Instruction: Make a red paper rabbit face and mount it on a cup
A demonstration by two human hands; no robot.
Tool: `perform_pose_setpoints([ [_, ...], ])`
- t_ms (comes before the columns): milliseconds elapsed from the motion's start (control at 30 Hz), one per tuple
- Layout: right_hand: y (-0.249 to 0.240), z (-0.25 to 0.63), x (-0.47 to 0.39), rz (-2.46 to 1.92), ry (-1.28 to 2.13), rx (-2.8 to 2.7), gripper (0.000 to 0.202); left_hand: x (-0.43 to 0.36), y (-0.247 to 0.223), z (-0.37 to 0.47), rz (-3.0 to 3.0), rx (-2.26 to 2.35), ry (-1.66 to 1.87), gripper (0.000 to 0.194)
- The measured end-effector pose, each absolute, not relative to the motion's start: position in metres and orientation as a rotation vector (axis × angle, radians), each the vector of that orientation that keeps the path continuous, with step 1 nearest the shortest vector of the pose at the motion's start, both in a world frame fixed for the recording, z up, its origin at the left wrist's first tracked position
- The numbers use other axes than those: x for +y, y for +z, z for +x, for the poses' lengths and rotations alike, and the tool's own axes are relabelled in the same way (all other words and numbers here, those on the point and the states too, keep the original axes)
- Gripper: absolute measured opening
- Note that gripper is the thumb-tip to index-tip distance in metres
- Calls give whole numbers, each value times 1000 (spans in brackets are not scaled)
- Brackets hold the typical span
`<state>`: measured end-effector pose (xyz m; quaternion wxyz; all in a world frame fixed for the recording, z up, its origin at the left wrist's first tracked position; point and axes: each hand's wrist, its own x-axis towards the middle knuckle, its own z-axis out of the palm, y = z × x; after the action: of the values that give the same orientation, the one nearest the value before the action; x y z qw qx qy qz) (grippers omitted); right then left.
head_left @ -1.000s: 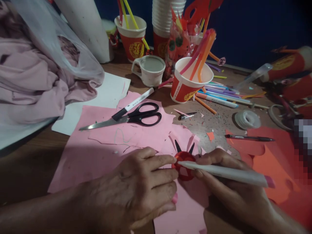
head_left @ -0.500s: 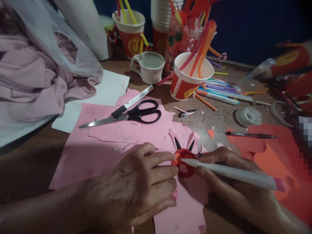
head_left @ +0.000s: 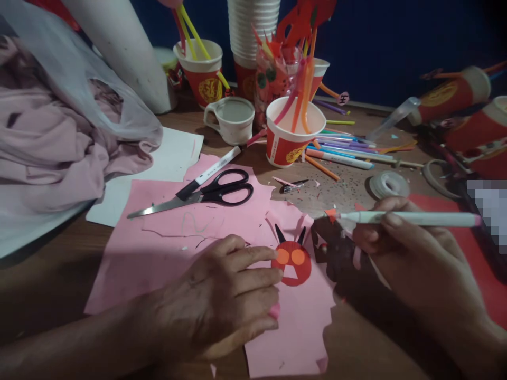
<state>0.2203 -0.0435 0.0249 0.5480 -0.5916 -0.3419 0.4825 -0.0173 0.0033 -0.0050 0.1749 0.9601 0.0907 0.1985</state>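
Note:
My left hand (head_left: 222, 295) lies palm down over pink paper. Two of its fingertips rest on the left edge of a red round paper face (head_left: 297, 272). This face has orange eyes, a pale pink trapezoid below them and two black pointed horns. Between my left thumb and index finger the end of a pink marker cap (head_left: 274, 310) pokes out; the rest is hidden. In my right hand (head_left: 420, 248), a white marker (head_left: 428, 218) with a pink end is held nearly level, its tip pointing left, above and to the right of the face.
Black-handled scissors (head_left: 225, 187) and a black-capped marker (head_left: 214, 171) lie on the pink paper (head_left: 130, 264). Behind stand a red paper cup (head_left: 277, 145) and a white mug (head_left: 235, 124). Several markers, a tape roll (head_left: 390, 184) and paper scraps are at right.
My right hand has lifted the marker's tip off the face and moved right and up, uncovering the face. My left hand stays on the face's edge. The view has shifted slightly.

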Motion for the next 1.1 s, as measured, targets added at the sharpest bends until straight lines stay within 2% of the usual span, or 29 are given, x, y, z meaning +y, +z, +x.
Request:
perform_pose_setpoints([
  [167, 21, 226, -37, -1290, 1275, -651, 8, 2, -7, -18, 2736, 275, 529, 8],
  [367, 17, 225, -38, -1265, 1322, -697, 20, 1, -5, -21, 2718, 251, 522, 12],
  [467, 14, 224, -40, -1273, 1325, -747, 27, 1, -1, -21, 2689, 275, 581, 14],
  [667, 21, 210, -56, -1239, 1418, -939, 24, 0, 3, -19, 2391, 433, 739, 12],
  [900, 30, 205, -68, -1240, 1306, -1335, 14, 2, 3, -18, 2276, 441, 829, 16],
  [1100, 32, 200, -70, -1294, 1192, -1383, 21, 0, 5, -17, 2278, 415, 786, 22],
])
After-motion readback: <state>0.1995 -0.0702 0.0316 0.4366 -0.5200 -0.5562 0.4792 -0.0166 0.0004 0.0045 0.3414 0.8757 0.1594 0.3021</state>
